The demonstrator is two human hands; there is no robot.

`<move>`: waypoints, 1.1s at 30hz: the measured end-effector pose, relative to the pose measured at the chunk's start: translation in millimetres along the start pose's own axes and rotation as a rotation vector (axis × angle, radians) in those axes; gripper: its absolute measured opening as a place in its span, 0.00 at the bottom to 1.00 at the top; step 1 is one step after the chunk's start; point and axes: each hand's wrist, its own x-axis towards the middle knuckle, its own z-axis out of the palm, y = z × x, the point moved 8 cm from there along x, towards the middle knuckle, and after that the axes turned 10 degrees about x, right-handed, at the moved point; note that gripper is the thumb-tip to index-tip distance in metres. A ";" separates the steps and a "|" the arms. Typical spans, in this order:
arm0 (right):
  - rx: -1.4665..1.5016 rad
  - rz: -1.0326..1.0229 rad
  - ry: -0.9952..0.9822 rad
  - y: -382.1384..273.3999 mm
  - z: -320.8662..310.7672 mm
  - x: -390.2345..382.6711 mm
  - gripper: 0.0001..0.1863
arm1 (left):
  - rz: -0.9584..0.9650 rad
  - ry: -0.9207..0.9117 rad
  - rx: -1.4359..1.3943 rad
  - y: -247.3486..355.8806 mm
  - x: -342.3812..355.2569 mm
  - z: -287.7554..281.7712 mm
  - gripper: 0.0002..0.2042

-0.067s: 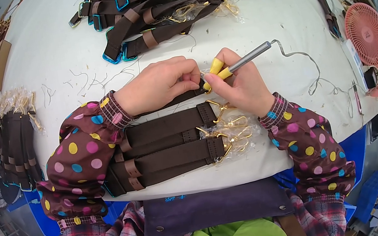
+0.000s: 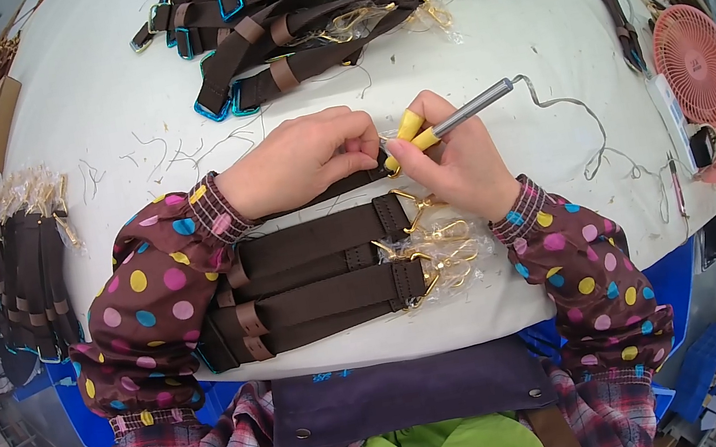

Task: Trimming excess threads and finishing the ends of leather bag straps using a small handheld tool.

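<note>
My left hand [image 2: 317,156] is closed, thumb and fingertips pinched at the end of a dark brown strap [image 2: 342,186] that passes beneath it. My right hand [image 2: 458,156] grips a corded pen-like tool [image 2: 474,107] with a grey metal body and yellow near its grip. Its tip meets the strap end beside my left fingertips, and my fingers hide the exact contact. Yellow covering [image 2: 409,124] also shows at my right index finger. Nearer me lie more brown straps [image 2: 333,300] with brown loops and stitched ends. Gold clasps [image 2: 440,252] in clear plastic are attached to them.
A heap of similar straps [image 2: 312,16] with blue-wrapped buckles lies at the far side. Another bundle [image 2: 26,268] hangs at the left edge. A pink fan [image 2: 698,58] stands on the right, near the tool's cord [image 2: 593,134]. Loose threads [image 2: 164,152] lie on the white table [image 2: 117,103].
</note>
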 end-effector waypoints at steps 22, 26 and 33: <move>-0.036 -0.046 0.075 2.6 0.2 8.9 0.11 | -0.306 -0.019 -0.351 -19.3 -5.8 0.2 0.07; -0.046 -0.041 0.077 3.1 0.5 8.8 0.12 | -0.306 -0.006 -0.345 -20.2 -5.4 0.7 0.07; -0.024 -0.044 0.094 2.4 -0.1 8.2 0.11 | -0.303 -0.021 -0.377 -20.6 -5.0 -0.7 0.07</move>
